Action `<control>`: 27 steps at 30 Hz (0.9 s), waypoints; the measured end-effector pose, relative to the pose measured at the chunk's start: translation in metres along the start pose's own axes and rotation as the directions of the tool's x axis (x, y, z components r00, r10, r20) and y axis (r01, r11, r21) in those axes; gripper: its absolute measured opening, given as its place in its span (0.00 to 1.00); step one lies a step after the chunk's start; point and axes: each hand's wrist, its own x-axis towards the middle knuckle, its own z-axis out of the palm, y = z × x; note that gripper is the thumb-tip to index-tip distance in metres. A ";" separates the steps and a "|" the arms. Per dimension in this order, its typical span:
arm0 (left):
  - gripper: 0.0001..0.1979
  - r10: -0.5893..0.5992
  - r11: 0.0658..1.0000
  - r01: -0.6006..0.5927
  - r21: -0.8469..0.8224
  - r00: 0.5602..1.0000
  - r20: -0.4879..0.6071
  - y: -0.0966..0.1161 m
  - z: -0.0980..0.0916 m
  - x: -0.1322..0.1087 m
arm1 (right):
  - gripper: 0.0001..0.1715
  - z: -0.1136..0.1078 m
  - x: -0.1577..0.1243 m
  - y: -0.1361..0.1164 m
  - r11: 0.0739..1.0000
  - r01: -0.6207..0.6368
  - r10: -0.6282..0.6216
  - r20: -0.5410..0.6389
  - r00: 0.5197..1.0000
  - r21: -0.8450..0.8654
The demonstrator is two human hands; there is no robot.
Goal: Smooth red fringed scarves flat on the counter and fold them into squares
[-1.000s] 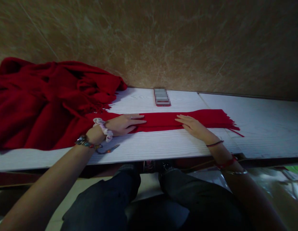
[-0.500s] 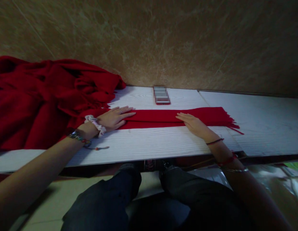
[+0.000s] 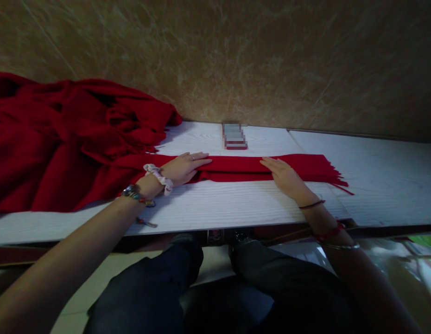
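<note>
A red scarf (image 3: 236,164) with a fringed right end lies folded lengthwise into a narrow strip on a white wood-grain surface (image 3: 215,204). Its left part spreads into a loose, rumpled heap of red cloth (image 3: 62,144); I cannot tell whether the heap is all one piece. My left hand (image 3: 182,168) lies flat on the strip near the heap, fingers stretched to the right, and the cloth bunches slightly beside it. Further right, my right hand (image 3: 285,178) rests on the strip with its fingers extended, short of the fringe.
A small red-edged object (image 3: 234,135), its face blurred out, lies behind the strip near the brown marbled wall (image 3: 218,60). My legs (image 3: 149,287) are below the front edge of the white surface.
My left hand has slid right along the strip, and the cloth by its fingers has bunched a little. My right hand has shifted slightly right.
</note>
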 end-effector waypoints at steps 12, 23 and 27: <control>0.24 -0.012 0.999 0.002 0.044 0.972 0.234 0.019 -0.001 -0.011 | 0.29 -0.003 -0.011 0.004 1.000 0.016 -0.018 0.142 0.990 0.015; 0.30 -0.144 0.970 0.111 0.216 0.978 0.148 -0.011 -0.005 -0.019 | 0.32 -0.002 -0.009 0.005 1.000 0.003 -0.005 0.167 0.986 0.010; 0.29 -0.037 0.975 0.010 0.220 0.992 0.121 -0.002 -0.003 -0.016 | 0.30 -0.005 -0.009 0.002 0.999 0.012 -0.017 0.115 0.993 0.046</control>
